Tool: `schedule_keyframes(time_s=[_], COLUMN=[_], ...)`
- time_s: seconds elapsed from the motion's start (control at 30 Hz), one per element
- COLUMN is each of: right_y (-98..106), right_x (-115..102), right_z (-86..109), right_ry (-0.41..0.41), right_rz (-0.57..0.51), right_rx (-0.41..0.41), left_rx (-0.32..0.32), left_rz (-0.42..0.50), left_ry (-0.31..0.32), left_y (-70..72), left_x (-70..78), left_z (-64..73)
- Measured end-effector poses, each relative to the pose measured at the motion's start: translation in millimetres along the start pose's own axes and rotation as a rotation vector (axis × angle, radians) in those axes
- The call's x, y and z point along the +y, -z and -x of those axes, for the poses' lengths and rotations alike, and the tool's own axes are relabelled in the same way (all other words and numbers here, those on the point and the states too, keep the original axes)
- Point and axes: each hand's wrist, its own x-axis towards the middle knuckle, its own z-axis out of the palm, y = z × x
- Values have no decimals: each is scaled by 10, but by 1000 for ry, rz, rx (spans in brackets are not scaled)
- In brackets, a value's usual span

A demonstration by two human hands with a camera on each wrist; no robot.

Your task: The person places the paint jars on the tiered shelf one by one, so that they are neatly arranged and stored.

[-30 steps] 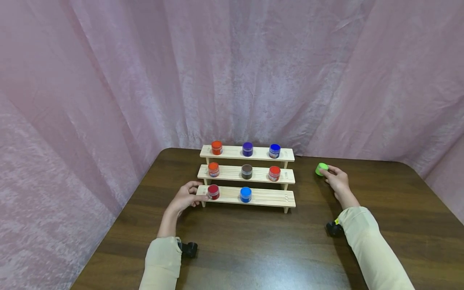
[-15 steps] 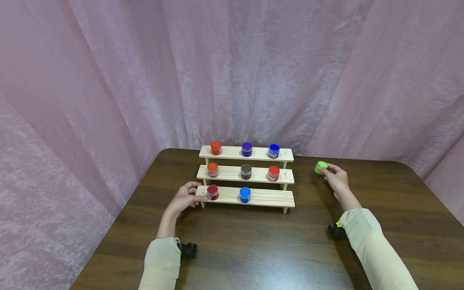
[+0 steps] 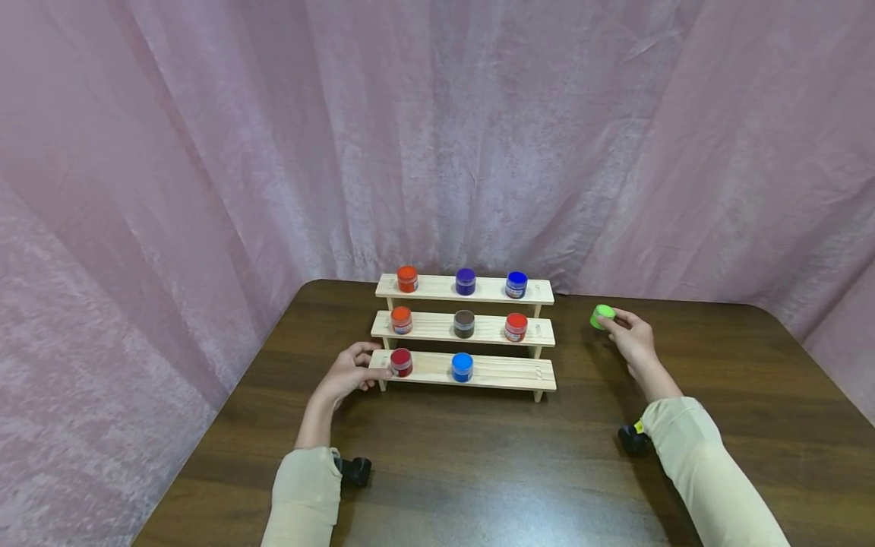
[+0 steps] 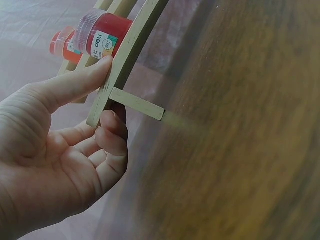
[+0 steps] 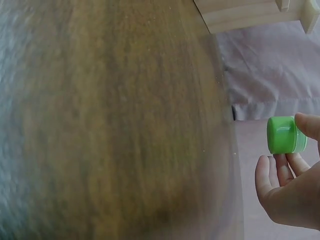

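Note:
My left hand [image 3: 347,376] grips the left end of a three-tier wooden stand [image 3: 506,372] at its lowest tier. In the left wrist view the thumb lies on top, close to a dark red paint jar [image 4: 107,34], and the other fingers curl below the board. Whether the thumb touches that jar I cannot tell. To the right of the stand, my right hand [image 3: 634,342] pinches a green paint jar [image 3: 602,316] between thumb and fingers. The jar appears raised over the table. In the right wrist view the green jar [image 5: 282,135] is tilted sideways.
On the stand's lowest tier a light blue jar [image 3: 462,368] stands mid-board. The middle tier bears orange, dark brown and red [image 3: 516,327] jars; the top one bears orange, purple and blue [image 3: 516,285] jars. Behind the brown table [image 3: 437,456] hangs a pink curtain [image 3: 437,137].
My right hand has shifted slightly to the left with the green jar, toward the stand. My left hand keeps its grip on the lowest tier.

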Motion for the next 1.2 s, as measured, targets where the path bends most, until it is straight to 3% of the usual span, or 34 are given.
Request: schedule_keyframes(time_s=[0.47, 0.63, 0.93, 1.2], right_y=[9, 5, 20, -8], right_x=[-55, -84, -156, -148], right_z=[83, 115, 180, 231], right_ry=[55, 49, 73, 73], right_rz=[-74, -55, -41, -50], right_rx=[-2, -25, -53, -54], left_rx=[3, -6, -24, -33], left_rz=[18, 26, 46, 48], left_ry=[-4, 2, 6, -1], left_y=[10, 4, -10, 0], left_x=[2, 8, 227, 262], left_z=[-12, -5, 182, 207])
